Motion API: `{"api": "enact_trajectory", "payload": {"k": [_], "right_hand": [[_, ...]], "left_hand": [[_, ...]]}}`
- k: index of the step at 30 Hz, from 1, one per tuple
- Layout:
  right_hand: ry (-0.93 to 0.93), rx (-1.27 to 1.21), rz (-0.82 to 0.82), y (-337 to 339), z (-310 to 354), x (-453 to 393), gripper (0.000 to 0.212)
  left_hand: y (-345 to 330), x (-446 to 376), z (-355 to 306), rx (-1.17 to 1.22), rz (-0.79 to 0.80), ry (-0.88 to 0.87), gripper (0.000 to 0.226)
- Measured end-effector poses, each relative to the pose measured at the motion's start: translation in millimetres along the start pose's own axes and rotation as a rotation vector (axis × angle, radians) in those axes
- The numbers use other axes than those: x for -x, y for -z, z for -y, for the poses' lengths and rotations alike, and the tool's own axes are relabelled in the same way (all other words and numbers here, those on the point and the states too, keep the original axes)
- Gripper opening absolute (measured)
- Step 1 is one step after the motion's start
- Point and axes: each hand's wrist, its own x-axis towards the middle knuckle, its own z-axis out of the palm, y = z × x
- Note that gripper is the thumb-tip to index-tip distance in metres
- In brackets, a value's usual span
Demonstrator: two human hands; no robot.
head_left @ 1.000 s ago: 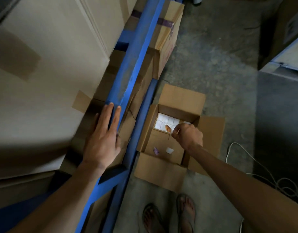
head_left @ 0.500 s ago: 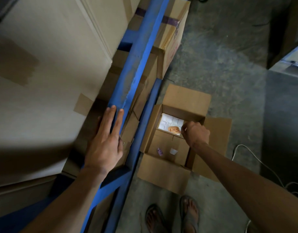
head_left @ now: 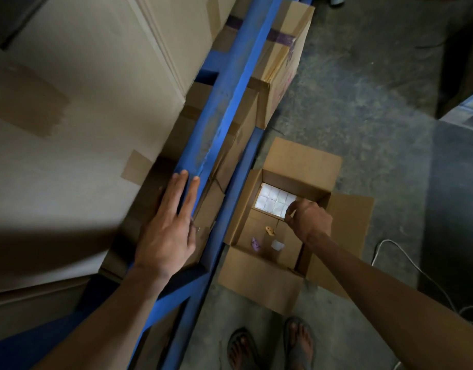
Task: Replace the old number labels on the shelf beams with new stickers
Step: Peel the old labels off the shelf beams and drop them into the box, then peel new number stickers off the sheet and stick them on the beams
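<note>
Nearest, the person's feet in sandals [head_left: 272,348] stand on the concrete floor [head_left: 363,102], just before an open cardboard box [head_left: 259,279] set beside the shelf so it stays within easy reach. On the box's inner flap lie three loose scraps: a purple one [head_left: 255,244], a white one [head_left: 277,245] and an orange one [head_left: 270,230], probably peeled labels or backings dropped there to keep them off the floor. The right hand [head_left: 308,218] reaches down into the box, fingertips drawn together at the near right edge of the white stickers [head_left: 272,200] packed in the far part; whether a sticker is already pinched cannot be told. To the left, the left hand [head_left: 165,231] lies flat with fingers spread and straight along the blue shelf beam [head_left: 219,124], seemingly steadying the body and marking the spot to be labelled. No number label shows on the visible stretch of beam. Farther on, big cartons [head_left: 83,102] fill the shelf left of the beam, and a taped carton [head_left: 283,54] juts out beyond it.
</note>
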Motion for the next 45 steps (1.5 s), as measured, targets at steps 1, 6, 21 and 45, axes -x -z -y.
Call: {"api": "enact_trajectory", "payload": {"k": [1, 6, 21, 45], "right_hand": [[0.007, -0.006, 0.004, 1.3, 0.6, 0.2, 0.015], [0.070, -0.061, 0.024, 3.6, 8.1, 2.1, 0.023], [0.304, -0.509, 0.087, 53.0, 24.8, 73.1, 0.047], [-0.244, -0.733, -0.627, 261.5, -211.3, 514.1, 0.038]], "left_hand": [[0.2, 0.1, -0.2, 0.000, 0.001, 0.002, 0.080], [-0.1, -0.9, 0.3, -0.005, 0.001, 0.003, 0.080], [3.3, 2.1, 0.2, -0.122, 0.027, -0.042, 0.081], [189.7, 148.4, -391.8, 0.360, 0.446, -0.514, 0.048]]}}
